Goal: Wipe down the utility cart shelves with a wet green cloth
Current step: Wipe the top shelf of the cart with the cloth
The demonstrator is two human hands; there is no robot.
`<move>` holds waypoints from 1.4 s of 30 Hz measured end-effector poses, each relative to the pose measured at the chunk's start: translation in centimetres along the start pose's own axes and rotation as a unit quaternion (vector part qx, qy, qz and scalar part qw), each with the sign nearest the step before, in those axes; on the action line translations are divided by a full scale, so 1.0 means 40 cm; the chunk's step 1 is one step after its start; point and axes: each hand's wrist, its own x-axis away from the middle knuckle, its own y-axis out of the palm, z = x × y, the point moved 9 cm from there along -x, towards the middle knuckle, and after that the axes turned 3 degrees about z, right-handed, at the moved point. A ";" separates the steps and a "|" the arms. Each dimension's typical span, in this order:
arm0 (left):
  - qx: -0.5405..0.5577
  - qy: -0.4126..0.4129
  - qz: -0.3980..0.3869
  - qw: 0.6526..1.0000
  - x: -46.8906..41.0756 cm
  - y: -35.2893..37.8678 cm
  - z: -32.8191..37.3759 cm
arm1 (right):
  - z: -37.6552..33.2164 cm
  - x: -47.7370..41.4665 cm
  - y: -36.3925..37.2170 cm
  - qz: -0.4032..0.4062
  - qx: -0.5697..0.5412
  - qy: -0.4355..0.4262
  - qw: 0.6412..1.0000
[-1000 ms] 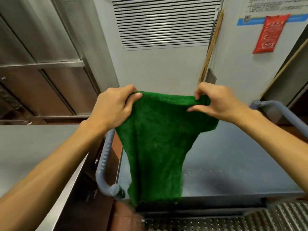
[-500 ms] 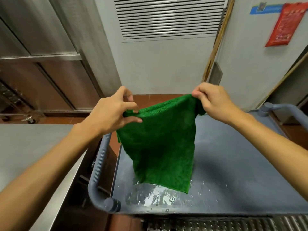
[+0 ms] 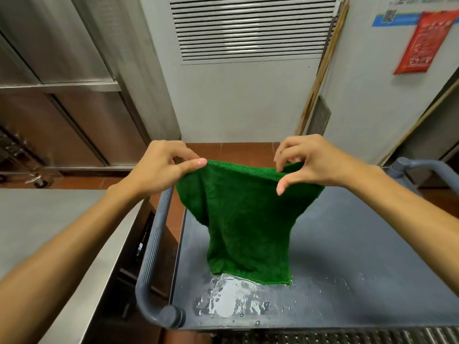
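Lowered: green cloth (image 3: pixel 246 219), hem near wet front-left corner of shelf (image 3: pixel 360 256). Pinched at top edge by left hand (image 3: pixel 161 167), right hand (image 3: pixel 315 162); wiping seemingly next.

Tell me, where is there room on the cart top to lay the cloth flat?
The grey shelf is bare right of the green cloth, out to the right handle. A narrow strip lies between cloth and left handle. The puddle crowds the front.
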 end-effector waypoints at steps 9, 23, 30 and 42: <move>-0.023 0.032 0.012 0.999 -0.018 -0.027 -0.001 | 0.045 -0.035 -0.051 0.103 0.190 0.040 0.976; -0.292 0.132 0.144 0.936 -0.204 -0.198 0.024 | -0.057 -0.209 -0.245 0.318 0.409 0.001 0.855; -0.257 0.124 0.020 0.958 -0.025 0.004 -0.085 | 0.030 -0.073 -0.002 0.222 0.372 0.005 0.901; -0.235 -0.023 -0.310 0.921 0.530 0.574 -0.342 | 0.202 0.459 0.700 -0.044 0.161 0.279 0.946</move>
